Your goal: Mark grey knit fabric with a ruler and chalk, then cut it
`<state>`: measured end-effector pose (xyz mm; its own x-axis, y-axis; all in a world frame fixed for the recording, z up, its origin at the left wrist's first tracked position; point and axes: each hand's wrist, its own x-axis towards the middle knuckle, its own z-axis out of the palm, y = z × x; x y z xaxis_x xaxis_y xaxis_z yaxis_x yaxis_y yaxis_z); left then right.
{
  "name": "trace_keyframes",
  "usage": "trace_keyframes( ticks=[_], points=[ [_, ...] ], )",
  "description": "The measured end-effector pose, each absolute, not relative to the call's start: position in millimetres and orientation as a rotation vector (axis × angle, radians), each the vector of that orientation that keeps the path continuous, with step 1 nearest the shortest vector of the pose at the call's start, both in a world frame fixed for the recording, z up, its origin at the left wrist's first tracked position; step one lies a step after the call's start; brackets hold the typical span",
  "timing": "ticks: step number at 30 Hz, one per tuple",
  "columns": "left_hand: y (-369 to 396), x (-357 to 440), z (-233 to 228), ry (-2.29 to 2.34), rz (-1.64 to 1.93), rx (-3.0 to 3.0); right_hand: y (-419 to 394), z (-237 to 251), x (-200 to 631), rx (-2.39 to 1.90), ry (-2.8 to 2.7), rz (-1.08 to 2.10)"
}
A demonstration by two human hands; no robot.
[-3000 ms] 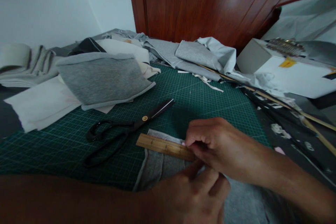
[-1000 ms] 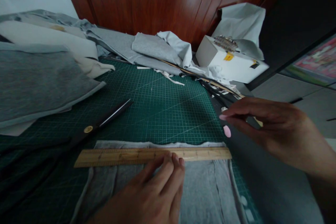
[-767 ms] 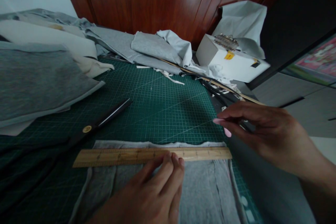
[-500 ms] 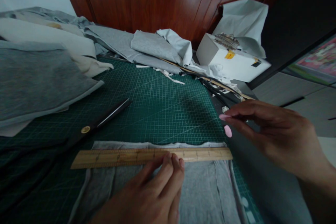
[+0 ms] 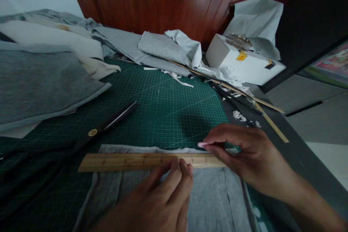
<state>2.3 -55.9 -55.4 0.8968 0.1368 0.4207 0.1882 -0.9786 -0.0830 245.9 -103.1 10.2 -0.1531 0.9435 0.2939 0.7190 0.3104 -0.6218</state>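
Observation:
A wooden ruler (image 5: 122, 162) lies across the upper part of a grey piece of fabric (image 5: 206, 195), just below its top edge. My left hand (image 5: 163, 195) rests on the fabric, fingers bunched together, with the fingertips holding the ruler down near its middle. Between thumb and forefinger, my right hand (image 5: 244, 152) pinches a small pink piece of tailor's chalk (image 5: 201, 145). This hand hovers over the ruler's right end and hides it, with the chalk by the fabric's top edge. Large black scissors (image 5: 103, 127) lie partly open to the left of the ruler.
Beneath everything is a green cutting mat (image 5: 160, 116) on a dark table (image 5: 299, 156). Folded grey fabric (image 5: 163, 47) lies at the back, and more grey fabric (image 5: 46, 79) at the left. A white box (image 5: 244, 65), scraps and thin wooden strips (image 5: 272, 121) are at the right.
My right hand has moved left with the pink chalk, from the mat's right edge to above the ruler. A second pink piece is now out of sight. My left hand stays on the ruler.

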Motion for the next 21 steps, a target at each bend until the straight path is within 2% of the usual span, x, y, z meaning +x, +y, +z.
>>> trace_keyframes(
  ticks=[10,21],
  points=[
    [-56,5,-56,-0.279,-0.65,-2.883,-73,-6,217,-1.29,-2.098,0.616],
    [-53,5,-56,-0.206,-0.637,-2.857,-59,-5,201,-1.243,-2.197,0.587]
  ],
)
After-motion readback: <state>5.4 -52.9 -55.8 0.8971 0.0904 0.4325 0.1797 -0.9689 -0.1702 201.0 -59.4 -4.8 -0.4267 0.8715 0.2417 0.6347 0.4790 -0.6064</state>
